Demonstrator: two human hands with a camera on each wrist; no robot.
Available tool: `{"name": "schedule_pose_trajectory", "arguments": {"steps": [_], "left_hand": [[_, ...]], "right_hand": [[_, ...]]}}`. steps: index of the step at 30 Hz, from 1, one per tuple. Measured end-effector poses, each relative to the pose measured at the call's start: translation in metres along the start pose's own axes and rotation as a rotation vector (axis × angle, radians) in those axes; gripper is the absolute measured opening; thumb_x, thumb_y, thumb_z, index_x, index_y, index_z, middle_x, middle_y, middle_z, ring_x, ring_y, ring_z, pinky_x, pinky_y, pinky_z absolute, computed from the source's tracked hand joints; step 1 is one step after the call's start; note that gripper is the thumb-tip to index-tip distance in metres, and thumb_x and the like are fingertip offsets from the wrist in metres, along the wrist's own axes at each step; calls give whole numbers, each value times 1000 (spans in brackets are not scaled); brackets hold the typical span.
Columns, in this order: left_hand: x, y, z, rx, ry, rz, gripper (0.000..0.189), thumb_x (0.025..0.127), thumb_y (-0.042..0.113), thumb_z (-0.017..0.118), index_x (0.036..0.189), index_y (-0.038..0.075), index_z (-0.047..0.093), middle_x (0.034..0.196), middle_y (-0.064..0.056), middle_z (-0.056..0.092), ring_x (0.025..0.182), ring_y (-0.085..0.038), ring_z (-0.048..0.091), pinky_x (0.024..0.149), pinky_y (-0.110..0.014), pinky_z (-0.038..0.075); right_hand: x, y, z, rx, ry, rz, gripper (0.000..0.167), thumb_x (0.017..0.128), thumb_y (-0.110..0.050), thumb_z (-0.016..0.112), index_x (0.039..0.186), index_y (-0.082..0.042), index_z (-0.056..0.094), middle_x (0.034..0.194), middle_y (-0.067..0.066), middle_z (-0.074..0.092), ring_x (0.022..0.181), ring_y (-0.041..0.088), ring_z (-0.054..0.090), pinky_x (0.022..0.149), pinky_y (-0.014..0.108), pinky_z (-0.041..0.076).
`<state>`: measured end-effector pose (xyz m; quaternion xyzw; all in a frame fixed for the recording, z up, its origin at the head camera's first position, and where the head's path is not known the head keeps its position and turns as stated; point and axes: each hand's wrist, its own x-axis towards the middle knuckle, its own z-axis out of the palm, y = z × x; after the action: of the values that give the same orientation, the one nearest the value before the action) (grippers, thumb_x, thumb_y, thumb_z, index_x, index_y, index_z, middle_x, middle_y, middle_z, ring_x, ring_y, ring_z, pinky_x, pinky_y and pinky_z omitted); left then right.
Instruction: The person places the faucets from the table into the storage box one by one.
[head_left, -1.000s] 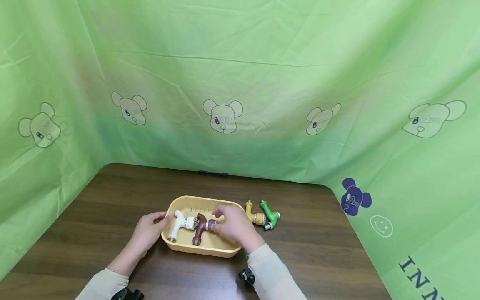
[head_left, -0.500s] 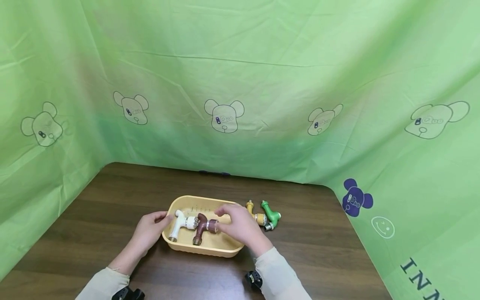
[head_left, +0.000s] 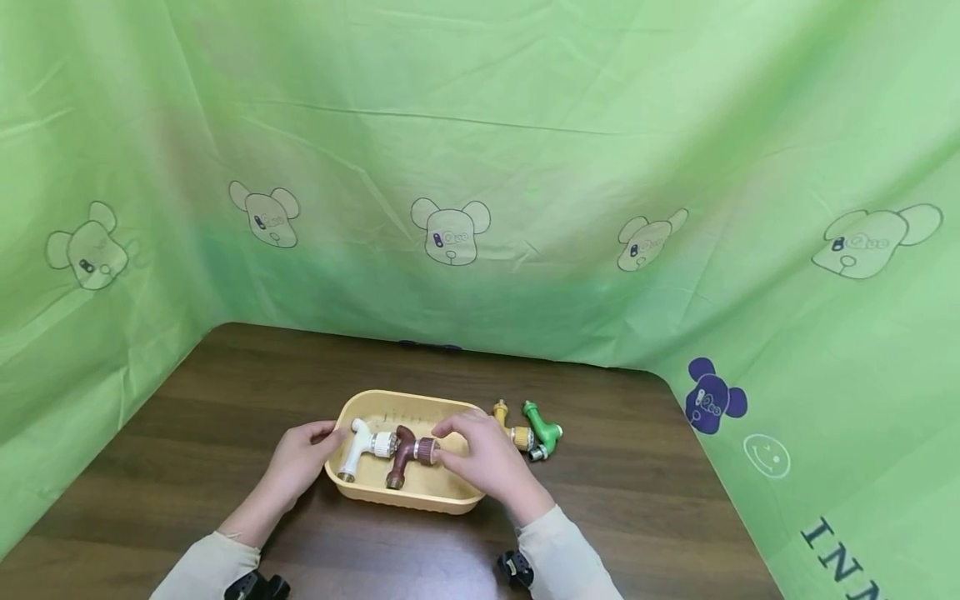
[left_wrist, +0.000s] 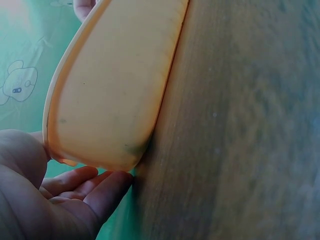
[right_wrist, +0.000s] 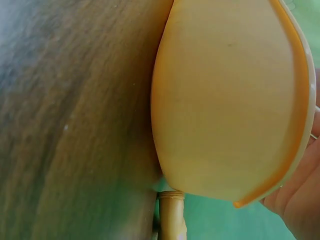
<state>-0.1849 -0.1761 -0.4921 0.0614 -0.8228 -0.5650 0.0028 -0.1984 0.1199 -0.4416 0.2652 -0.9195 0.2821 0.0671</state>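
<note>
A beige plastic basin [head_left: 405,498] stands on the table, holding a white tap [head_left: 356,452] and a maroon tap [head_left: 401,463] that lie side by side. My left hand [head_left: 297,460] grips the basin's left end, thumb over the rim; in the left wrist view its fingers [left_wrist: 107,197] sit against the outside of the end wall. Over the basin's right end is my right hand [head_left: 487,457], thumb and forefinger parted, fingertips close beside the maroon tap's ribbed knob. The right wrist view has this hand partly hidden behind the basin wall [right_wrist: 230,100].
Just right of the basin, a yellow tap [head_left: 521,437] and a green tap [head_left: 548,435] lie on the brown wooden table [head_left: 637,492]. The right hand partly covers the yellow one. A green printed curtain [head_left: 450,317] encloses the table's back and sides.
My right hand has drawn back a little to the right, off the maroon tap's knob, which now shows more fully. The left hand keeps its place on the basin.
</note>
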Motion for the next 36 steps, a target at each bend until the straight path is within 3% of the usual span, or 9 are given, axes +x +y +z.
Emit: {"name": "schedule_pose_trajectory", "arguments": {"steps": [15,28,36], "left_hand": [[-2,1,2,22,2,0,45,102,28,65,130,-7,65,125,-21,70,116,-28,63,84,-23,52],[-1,-3,-2,-3,-6,-12,49,102,31,66,132,-8,63,125,-22,69,115,-26,63,80,-18,51],[-2,-4,-2,-29,-25,-29,55,101,37,67,134,-6,62,128,-21,68,113,-22,63,79,-18,51]], "right_hand": [[-10,5,-8,30,2,-22,23,88,-28,82,107,-19,74,113,-7,73,117,19,61,105,49,45],[-7,6,-13,44,2,-54,25,88,-26,82,109,-18,74,112,-7,74,116,19,60,106,49,42],[-9,13,-24,31,39,-74,25,86,-26,84,109,-21,74,111,-7,73,118,20,61,119,54,32]]}}
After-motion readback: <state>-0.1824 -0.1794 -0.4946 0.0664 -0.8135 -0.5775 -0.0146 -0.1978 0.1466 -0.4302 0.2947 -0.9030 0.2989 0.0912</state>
